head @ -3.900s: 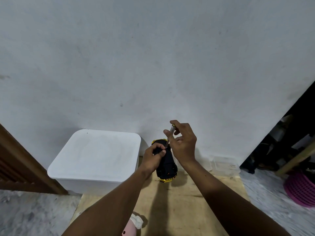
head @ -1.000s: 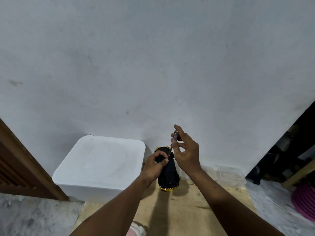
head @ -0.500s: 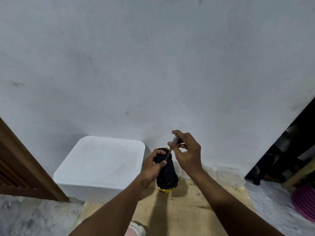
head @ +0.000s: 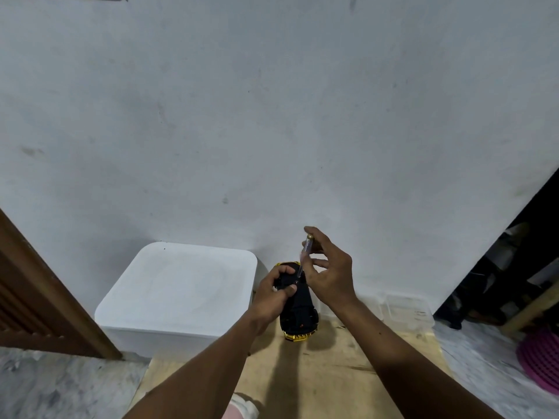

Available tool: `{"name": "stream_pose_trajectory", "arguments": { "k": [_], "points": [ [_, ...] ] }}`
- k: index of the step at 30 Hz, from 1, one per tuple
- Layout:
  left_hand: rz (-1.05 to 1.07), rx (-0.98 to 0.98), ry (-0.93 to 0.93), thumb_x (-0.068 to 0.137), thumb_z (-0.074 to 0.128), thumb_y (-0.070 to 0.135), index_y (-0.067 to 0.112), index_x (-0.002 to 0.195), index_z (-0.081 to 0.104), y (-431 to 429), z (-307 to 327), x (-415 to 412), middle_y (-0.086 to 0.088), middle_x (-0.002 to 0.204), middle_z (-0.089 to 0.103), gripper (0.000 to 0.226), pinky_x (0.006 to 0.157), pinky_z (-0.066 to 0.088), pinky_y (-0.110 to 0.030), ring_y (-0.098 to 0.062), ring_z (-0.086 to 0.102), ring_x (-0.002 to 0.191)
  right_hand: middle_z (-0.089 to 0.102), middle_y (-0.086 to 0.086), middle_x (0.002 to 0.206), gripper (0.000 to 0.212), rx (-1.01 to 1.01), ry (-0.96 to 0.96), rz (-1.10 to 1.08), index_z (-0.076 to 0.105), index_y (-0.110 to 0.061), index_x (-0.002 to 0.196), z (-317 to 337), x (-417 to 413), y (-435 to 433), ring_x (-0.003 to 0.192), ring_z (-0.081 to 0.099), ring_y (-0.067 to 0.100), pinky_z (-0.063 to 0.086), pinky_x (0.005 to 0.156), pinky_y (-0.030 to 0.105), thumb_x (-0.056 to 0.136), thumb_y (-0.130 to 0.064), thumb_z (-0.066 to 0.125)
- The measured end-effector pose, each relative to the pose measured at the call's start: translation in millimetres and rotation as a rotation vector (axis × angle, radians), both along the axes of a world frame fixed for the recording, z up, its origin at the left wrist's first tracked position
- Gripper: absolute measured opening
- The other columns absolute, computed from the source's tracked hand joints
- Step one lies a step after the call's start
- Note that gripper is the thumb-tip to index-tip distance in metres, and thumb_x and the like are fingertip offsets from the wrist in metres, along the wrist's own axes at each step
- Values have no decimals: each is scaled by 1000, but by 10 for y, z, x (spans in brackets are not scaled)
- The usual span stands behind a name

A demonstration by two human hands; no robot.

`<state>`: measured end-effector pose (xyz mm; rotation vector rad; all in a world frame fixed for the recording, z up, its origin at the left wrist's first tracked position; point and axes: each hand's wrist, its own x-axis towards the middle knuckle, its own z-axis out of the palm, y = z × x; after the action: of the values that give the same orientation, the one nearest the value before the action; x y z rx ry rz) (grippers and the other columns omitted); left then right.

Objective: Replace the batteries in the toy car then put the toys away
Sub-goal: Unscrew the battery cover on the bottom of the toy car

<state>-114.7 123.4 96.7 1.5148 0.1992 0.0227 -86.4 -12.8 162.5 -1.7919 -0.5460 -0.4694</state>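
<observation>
While the left hand [head: 273,293] is gripping the toy car [head: 298,309] around its far half, fingers curling over one side and the thumb lying across the black underside, the right hand [head: 329,276] is pinching a small screwdriver [head: 305,255] between thumb and fingertips. The screwdriver is standing nearly upright, tilting a little. Its brass cap is showing at the top and its clear handle is running down toward the car, just beside the left thumb. Whether the tip is touching a screw is too small to tell. The remaining fingers of the right hand are spreading loosely out to the side.

The car is being held belly-up, lengthwise to the camera, over a pale wooden board [head: 332,373]. Its gold trim is showing at the near end and again at the far end behind the left hand, and its shadow is falling on the board below.

A white lidded bin [head: 181,291] is sitting just to the left of the car, against the plain grey-white wall [head: 272,116]. To the right, a clear plastic container [head: 405,309] is resting at the foot of the same wall. Further out, a wooden door frame [head: 45,297] is leaning into view at the left edge and a pink basket [head: 541,358] is lying on the marbled floor [head: 60,388] at the right — both well apart from the hands.
</observation>
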Motion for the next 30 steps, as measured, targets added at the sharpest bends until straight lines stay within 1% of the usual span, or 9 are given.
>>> {"name": "stream_pose_trajectory", "arguments": {
  "k": [2,6,8,12,17,20,22,27,30],
  "points": [
    [-5,5,0,90,60,-2,21,107,63,-4,20,-2,3,112,67,29,86,59,-31,-20,64,104,61,-7,98,43,-6,-38,-24,65,-25,120,12,-2,-1,89,67,14,62,67,34,82,-14,80],
    [-1,3,19,91,59,-3,18,109,63,-27,34,-25,3,111,65,28,75,57,-21,-16,63,99,64,-5,101,55,18,0,-24,53,-22,141,-21,52,-6,90,68,12,61,74,28,91,-3,65],
    [6,2,16,90,59,-4,18,108,63,-28,34,-24,2,110,66,29,79,57,-23,-17,62,100,68,-4,106,53,28,34,-19,52,-23,141,-22,43,-13,94,70,12,61,77,32,94,-1,59],
    [-1,-19,24,90,59,-4,20,108,64,-26,39,-21,2,113,67,29,88,59,-33,-22,64,106,61,-2,102,44,9,-54,-22,67,-24,123,9,47,-39,93,67,17,61,76,39,83,-7,77],
    [10,-19,35,90,59,-5,18,108,64,-39,33,-19,1,112,67,29,90,59,-36,-23,64,105,67,0,102,50,10,-11,21,59,-18,135,-8,72,-67,94,70,14,62,76,34,91,4,60],
    [4,-13,31,91,59,-5,17,109,63,-45,31,-20,0,112,67,29,89,59,-36,-20,64,102,66,-2,105,42,22,-23,44,66,-19,124,16,49,-57,94,69,16,61,76,35,87,0,69],
    [3,-6,30,90,59,-4,17,110,63,-44,22,-19,1,111,67,29,89,59,-35,-20,63,100,61,-1,98,41,13,-45,36,69,-22,118,34,55,-45,89,67,12,60,75,30,84,-1,74],
    [6,1,33,90,61,-2,20,109,64,-37,-5,-4,-1,113,67,29,88,59,-34,-23,63,104,67,-2,103,43,0,25,66,60,-21,131,41,52,-25,99,68,13,60,77,30,93,0,59],
    [0,-3,30,89,61,-1,22,108,64,-22,5,11,-1,114,67,29,90,59,-37,-25,64,108,63,-2,102,40,-3,-27,64,67,-21,121,51,44,-16,94,67,17,61,77,37,85,-5,74]
  ]
}}
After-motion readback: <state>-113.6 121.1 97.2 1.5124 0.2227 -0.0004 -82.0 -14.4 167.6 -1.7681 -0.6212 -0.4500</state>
